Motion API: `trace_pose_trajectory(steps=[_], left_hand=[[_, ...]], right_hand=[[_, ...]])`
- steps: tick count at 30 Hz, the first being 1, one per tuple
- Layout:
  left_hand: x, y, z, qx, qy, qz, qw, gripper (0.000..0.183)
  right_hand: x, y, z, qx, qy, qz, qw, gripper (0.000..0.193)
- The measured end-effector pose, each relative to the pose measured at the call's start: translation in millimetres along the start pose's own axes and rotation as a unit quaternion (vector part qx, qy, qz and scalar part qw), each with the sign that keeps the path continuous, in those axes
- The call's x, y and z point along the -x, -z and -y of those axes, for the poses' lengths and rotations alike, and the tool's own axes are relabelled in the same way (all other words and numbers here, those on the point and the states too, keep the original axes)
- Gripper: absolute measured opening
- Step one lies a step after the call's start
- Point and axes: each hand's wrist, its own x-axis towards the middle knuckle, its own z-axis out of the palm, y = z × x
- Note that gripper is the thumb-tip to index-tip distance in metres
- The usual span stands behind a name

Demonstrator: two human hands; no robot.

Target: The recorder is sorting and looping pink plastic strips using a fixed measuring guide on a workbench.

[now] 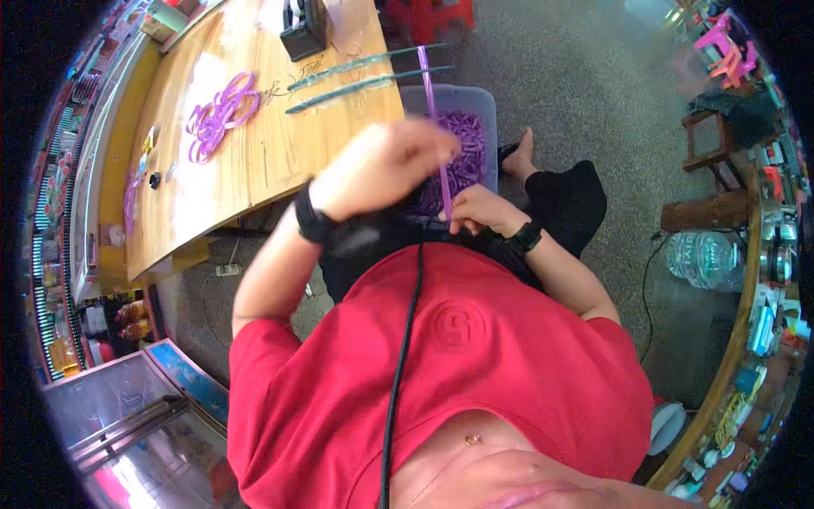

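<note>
A purple ribbon (429, 89) hangs taut from two dark green rods (365, 83) that jut past the table edge. My right hand (485, 209) pinches the ribbon's lower part between thumb and fingers, close to my lap. My left hand (381, 165), smeared by motion, is up beside the middle of the ribbon; its fingers look bent, but whether they grip the ribbon is unclear. Below both hands sits a translucent plastic bin (487, 100) holding many purple ribbon pieces (468, 140).
The wooden table (280, 161) on the left bears a loose heap of purple ribbon (222, 117) and a black tape dispenser (303, 30). A red stool (437, 19) stands beyond the bin. On the right are a wooden stool (710, 140) and a large clear water bottle (702, 259).
</note>
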Motion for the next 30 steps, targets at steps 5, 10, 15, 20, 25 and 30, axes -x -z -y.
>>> trace_pose_trajectory(steps=[5,10,15,20,25,30], left_hand=[[53,-81,56,0.06,0.134,0.028,0.989,0.022],[59,-114,83,0.263,0.221,0.022,0.939,0.023],[44,-110,72,0.375,0.24,-0.037,0.895,0.023],[36,-109,80,0.359,0.24,-0.043,0.901,0.022],[34,-103,69,0.147,0.199,-0.11,0.963,0.024],[28,-99,62,0.09,0.174,-0.114,0.974,0.015]], right_hand=[[22,-15,13,0.014,0.037,-0.006,0.999,0.024],[32,-15,15,-0.002,0.03,0.002,1.0,0.021],[38,-18,13,-0.046,0.018,-0.012,0.999,0.017],[40,-13,26,0.007,0.066,-0.03,0.997,0.021],[11,16,81,0.001,0.248,-0.264,0.932,0.03],[-42,20,134,0.063,0.365,-0.311,0.875,0.033]])
